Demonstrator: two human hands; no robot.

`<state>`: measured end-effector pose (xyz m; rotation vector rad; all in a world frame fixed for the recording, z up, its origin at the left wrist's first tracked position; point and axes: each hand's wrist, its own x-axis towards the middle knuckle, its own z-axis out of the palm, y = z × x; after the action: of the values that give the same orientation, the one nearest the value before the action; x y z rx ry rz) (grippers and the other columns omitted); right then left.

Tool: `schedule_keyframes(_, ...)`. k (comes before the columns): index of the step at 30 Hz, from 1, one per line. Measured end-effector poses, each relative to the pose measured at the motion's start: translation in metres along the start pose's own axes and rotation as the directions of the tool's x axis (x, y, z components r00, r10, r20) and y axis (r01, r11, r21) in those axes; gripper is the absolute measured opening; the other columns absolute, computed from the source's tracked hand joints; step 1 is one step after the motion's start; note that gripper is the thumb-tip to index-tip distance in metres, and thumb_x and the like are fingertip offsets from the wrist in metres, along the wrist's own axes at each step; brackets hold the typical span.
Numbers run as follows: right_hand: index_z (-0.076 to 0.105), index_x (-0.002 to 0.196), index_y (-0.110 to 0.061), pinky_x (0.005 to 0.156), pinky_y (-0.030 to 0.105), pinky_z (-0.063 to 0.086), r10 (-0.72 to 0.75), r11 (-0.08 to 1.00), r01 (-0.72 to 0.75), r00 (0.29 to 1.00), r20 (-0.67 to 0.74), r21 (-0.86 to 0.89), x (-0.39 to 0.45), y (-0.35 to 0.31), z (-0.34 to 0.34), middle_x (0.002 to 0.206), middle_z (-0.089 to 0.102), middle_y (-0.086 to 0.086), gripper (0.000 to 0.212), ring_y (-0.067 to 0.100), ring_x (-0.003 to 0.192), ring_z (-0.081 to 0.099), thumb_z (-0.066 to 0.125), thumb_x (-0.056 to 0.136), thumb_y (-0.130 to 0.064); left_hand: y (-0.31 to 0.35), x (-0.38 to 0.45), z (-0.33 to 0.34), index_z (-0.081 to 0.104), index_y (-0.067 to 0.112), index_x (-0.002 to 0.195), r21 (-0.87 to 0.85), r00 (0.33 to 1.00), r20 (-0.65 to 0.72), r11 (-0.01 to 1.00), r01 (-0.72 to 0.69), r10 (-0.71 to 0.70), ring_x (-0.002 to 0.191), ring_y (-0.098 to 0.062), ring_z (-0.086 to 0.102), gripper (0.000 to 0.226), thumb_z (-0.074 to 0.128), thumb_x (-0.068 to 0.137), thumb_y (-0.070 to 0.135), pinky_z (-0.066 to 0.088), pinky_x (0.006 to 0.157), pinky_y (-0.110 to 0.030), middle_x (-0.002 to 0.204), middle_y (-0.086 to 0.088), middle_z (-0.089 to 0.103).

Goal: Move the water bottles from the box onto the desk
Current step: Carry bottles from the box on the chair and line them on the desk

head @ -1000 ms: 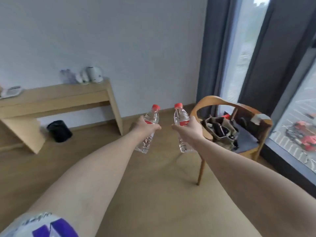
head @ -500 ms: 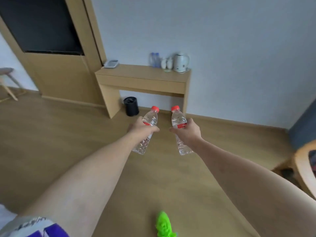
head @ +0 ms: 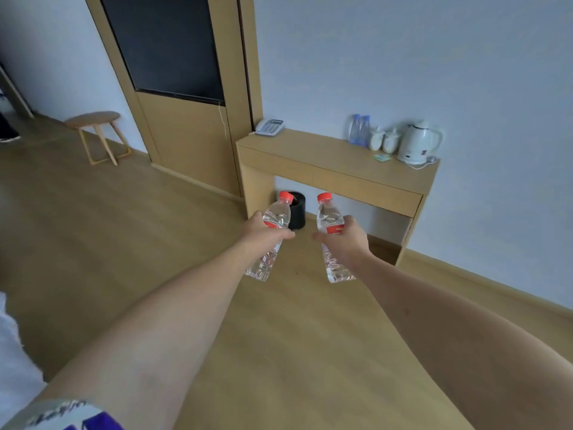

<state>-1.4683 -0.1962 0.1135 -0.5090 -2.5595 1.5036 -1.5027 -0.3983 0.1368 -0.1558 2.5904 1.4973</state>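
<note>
Over on the left a small wooden stool [head: 94, 125] stands on the floor [head: 93, 231] beside a tall wooden panel with a dark screen [head: 164, 45], and past it comes the bench [head: 313, 153], carrying a phone [head: 270, 127], two blue-capped bottles [head: 359, 129], two white cups [head: 384, 139], a green packet [head: 382, 157] and a white kettle [head: 417, 141], with a black bin [head: 297, 209] tucked underneath. Out front, well short of the bench and above the bare floor, the left hand [head: 263, 234] has its fingers wrapped round a red-capped water bottle [head: 273, 234] tilted right, while the right hand [head: 345, 240] grips a second red-capped bottle [head: 330, 225] near upright. Both carry red labels, the writing too blurred to read.
</note>
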Motion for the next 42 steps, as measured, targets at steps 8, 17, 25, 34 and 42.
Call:
schedule_keyframes(8, 0.05, 0.107, -0.027, 0.066, 0.034, 0.056, 0.038, 0.999, -0.038, 0.999, -0.014, -0.003, 0.145, -0.006, 0.045, 0.091, 0.067, -0.005, 0.055, 0.015, 0.077, 0.068, 0.083, 0.068, -0.047, 0.009, 0.163, 0.012, 0.053, 0.032, 0.108, -0.009, 0.999, 0.054, 1.0, 0.0, 0.0, 0.094, -0.013, 0.063, 0.059, 0.085, 0.061, 0.049, 0.056, 0.076, -0.037, 0.109, 0.009, 0.061)
schedule_keyframes(17, 0.051, 0.111, -0.024, 0.065, 0.032, 0.05, 0.06, 0.998, -0.057, 0.993, -0.105, 0.031, 0.329, -0.06, 0.071, 0.091, 0.064, -0.006, 0.051, 0.013, 0.08, 0.063, 0.082, 0.073, -0.038, 0.086, 0.373, -0.002, 0.051, 0.035, 0.091, 0.061, 0.988, 0.135, 0.995, -0.082, 0.074, 0.081, -0.009, 0.061, 0.047, 0.085, 0.061, 0.047, 0.045, 0.057, -0.028, 0.096, 0.011, 0.061)
schedule_keyframes(25, 0.052, 0.111, -0.026, 0.069, 0.034, 0.053, 0.163, 0.98, -0.154, 0.985, -0.063, 0.125, 0.467, -0.074, 0.095, 0.097, 0.066, -0.001, 0.051, 0.02, 0.086, 0.066, 0.083, 0.071, -0.034, 0.11, 0.516, 0.029, 0.058, 0.026, 0.107, 0.074, 0.969, 0.242, 0.994, -0.076, 0.056, 0.086, -0.012, 0.061, 0.056, 0.088, 0.062, 0.044, 0.046, 0.058, -0.027, 0.103, 0.004, 0.063)
schedule_keyframes(34, 0.052, 0.109, -0.021, 0.066, 0.034, 0.051, 0.163, 0.951, -0.146, 0.986, -0.041, 0.273, 0.662, -0.071, 0.12, 0.096, 0.064, 0.005, 0.049, 0.024, 0.082, 0.065, 0.084, 0.071, -0.023, 0.147, 0.704, 0.06, 0.058, 0.027, 0.101, 0.116, 0.976, 0.205, 0.988, -0.103, 0.078, 0.089, -0.015, 0.062, 0.054, 0.09, 0.06, 0.041, 0.046, 0.061, -0.028, 0.103, 0.004, 0.064)
schedule_keyframes(42, 0.054, 0.113, -0.017, 0.082, 0.051, 0.061, 0.182, 0.95, -0.175, 0.983, -0.004, 0.258, 0.824, -0.094, 0.123, 0.101, 0.062, 0.005, 0.055, 0.029, 0.092, 0.066, 0.084, 0.068, -0.022, 0.202, 0.85, 0.082, 0.058, 0.023, 0.108, 0.147, 0.982, 0.175, 0.984, -0.098, 0.071, 0.093, -0.02, 0.064, 0.058, 0.089, 0.062, 0.039, 0.06, 0.076, -0.038, 0.104, 0.001, 0.063)
